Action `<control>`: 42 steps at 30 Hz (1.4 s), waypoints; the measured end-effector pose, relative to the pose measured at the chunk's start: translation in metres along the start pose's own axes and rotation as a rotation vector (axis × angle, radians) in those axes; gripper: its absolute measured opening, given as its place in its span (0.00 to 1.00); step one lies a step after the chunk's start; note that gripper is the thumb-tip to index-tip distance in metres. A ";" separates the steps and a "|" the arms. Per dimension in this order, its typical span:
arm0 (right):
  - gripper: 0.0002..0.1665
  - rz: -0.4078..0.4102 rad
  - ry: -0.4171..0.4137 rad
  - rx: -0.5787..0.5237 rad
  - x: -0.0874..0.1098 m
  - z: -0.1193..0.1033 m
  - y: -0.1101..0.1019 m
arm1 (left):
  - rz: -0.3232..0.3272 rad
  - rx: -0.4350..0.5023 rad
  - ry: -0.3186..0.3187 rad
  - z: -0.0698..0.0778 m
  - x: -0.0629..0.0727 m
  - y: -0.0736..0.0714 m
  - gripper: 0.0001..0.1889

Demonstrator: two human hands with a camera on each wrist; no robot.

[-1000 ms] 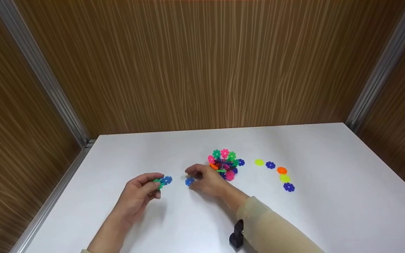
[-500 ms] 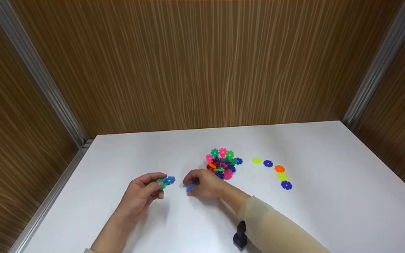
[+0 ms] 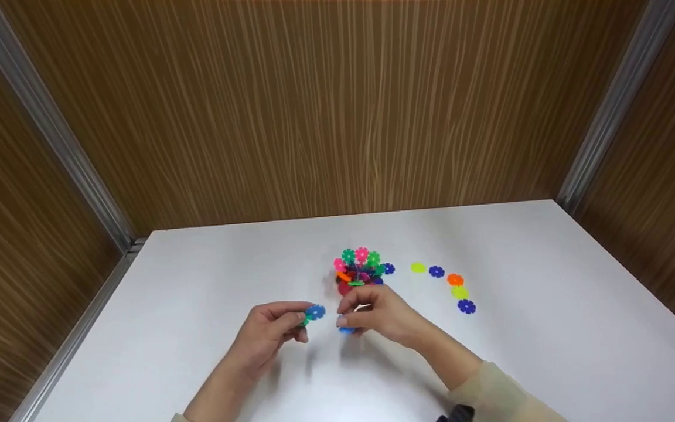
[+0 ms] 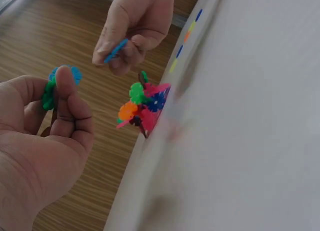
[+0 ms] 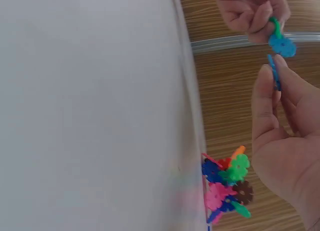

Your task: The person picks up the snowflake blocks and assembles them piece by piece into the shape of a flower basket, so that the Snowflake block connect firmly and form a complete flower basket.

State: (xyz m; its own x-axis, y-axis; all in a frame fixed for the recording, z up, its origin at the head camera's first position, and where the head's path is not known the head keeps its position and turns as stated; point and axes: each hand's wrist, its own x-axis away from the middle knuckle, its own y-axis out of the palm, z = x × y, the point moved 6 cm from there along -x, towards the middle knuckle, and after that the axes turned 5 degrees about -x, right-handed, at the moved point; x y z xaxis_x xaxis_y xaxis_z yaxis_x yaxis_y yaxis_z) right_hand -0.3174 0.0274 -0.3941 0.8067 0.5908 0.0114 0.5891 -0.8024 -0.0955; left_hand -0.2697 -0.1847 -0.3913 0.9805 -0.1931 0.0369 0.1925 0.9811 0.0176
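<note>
My left hand (image 3: 273,334) pinches a green snowflake disc (image 4: 48,94) between thumb and fingers. Joined to that disc is a blue snowflake disc (image 3: 316,312), which sticks out toward the other hand. Between the thumb and fingers of my right hand (image 3: 381,313) is a single blue snowflake disc (image 5: 274,72), seen nearly edge-on in both wrist views. Both hands are raised above the white table, a small gap apart. Just behind the right hand stands a cluster of joined snowflake discs (image 3: 361,255) in pink, green, orange and dark blue; that hand hides its lower front.
On the white table (image 3: 226,264), right of the cluster, loose discs lie in a curved row: a yellow disc (image 3: 418,267), a dark blue disc (image 3: 436,271), an orange disc (image 3: 455,280) and others. Wood-patterned panels (image 3: 314,117) enclose the table's back and sides.
My right hand has picked the blue disc up off the table and drawn it nearer. The left hand has moved right with its joined discs. The head view has shifted slightly.
</note>
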 end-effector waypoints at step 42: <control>0.13 0.130 -0.120 -0.009 0.033 0.001 -0.029 | 0.001 -0.124 0.060 -0.016 -0.010 0.048 0.10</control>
State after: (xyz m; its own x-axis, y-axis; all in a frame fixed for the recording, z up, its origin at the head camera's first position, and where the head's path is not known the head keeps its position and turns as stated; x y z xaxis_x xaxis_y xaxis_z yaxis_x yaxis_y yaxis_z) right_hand -0.3075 0.0704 -0.3915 0.8649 0.4875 -0.1196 0.4812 -0.8730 -0.0793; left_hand -0.2701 -0.1357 -0.4066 0.9806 -0.1948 -0.0228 0.1914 0.9758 -0.1060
